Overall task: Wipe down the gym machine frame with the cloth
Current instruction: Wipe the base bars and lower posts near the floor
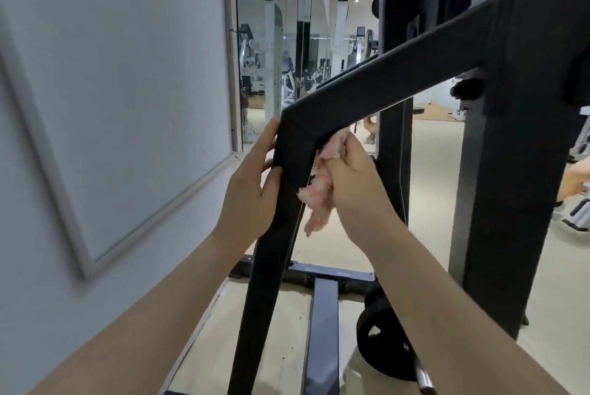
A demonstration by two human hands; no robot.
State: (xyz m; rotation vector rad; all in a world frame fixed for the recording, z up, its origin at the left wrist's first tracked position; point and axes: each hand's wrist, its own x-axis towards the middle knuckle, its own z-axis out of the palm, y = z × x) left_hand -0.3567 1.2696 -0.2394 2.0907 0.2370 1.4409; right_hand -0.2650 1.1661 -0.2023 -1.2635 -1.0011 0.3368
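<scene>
Right hand (pixel 352 176): closed in a tight grip on the cloth, pressed to the inner side of the frame's bend at centre frame.
Cloth (pixel 319 195): pink and white, bunched — a loose end is seen hanging below the fist.
Left hand (pixel 252 183): laid open against the outer side of the bar, fingers spread, nothing grasped.
Frame (pixel 376 84): black, angled from upper right down to lower centre.
Weight plate (pixel 378 343): lower right, on the floor.
Wall (pixel 111 75): left — white, panelled.
</scene>
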